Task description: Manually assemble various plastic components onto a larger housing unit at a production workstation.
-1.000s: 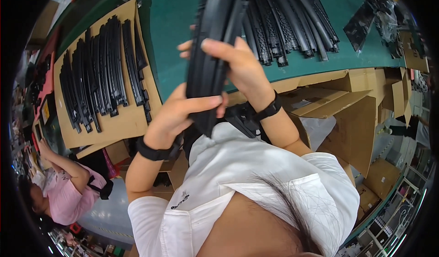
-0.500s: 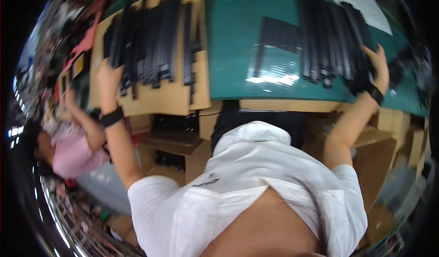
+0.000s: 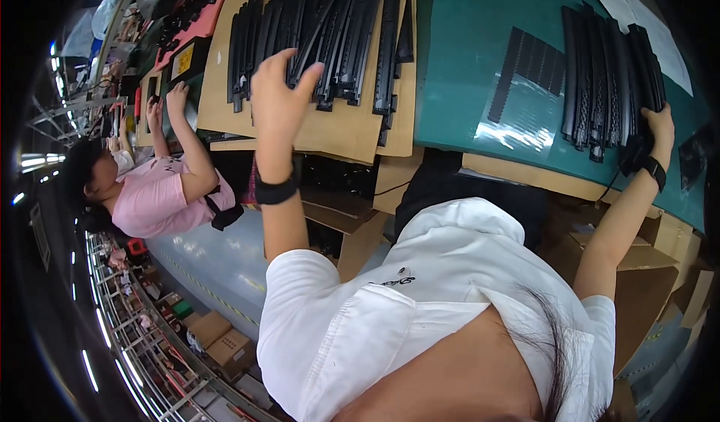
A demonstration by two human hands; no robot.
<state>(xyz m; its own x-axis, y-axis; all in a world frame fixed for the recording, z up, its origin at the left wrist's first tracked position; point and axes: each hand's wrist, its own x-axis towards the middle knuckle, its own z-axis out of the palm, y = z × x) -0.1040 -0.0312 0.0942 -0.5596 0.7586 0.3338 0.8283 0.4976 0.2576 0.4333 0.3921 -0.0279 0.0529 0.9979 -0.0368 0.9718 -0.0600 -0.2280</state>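
Note:
My left hand [image 3: 283, 99] is raised with thumb and fingers apart, holding nothing. It hovers over the near ends of a row of long, thin black plastic strips [image 3: 349, 43], which lie side by side on a cardboard sheet [image 3: 337, 133]. One strip lies slantwise across the others. On the right, my right hand [image 3: 660, 133] closes round the near end of the outermost black strips [image 3: 646, 62] in a second pile. Its thumb rests on top and its fingers are at the outer side, partly hidden. More strips [image 3: 596, 84] of that pile lie just to the left.
A green mat [image 3: 450, 92] covers the table, with a flat dark toothed sheet [image 3: 529, 66] and glossy clear film [image 3: 517, 122] on it. White paper [image 3: 645, 17] lies at the far right. Open cardboard boxes [image 3: 630, 309] stand below. A person in pink [image 3: 169, 193] works at left.
The view has swung left, shifting the scene rightward. My left hand has come away from the left strips and spread its fingers. My right hand, open before, has closed at the right pile's outer strips.

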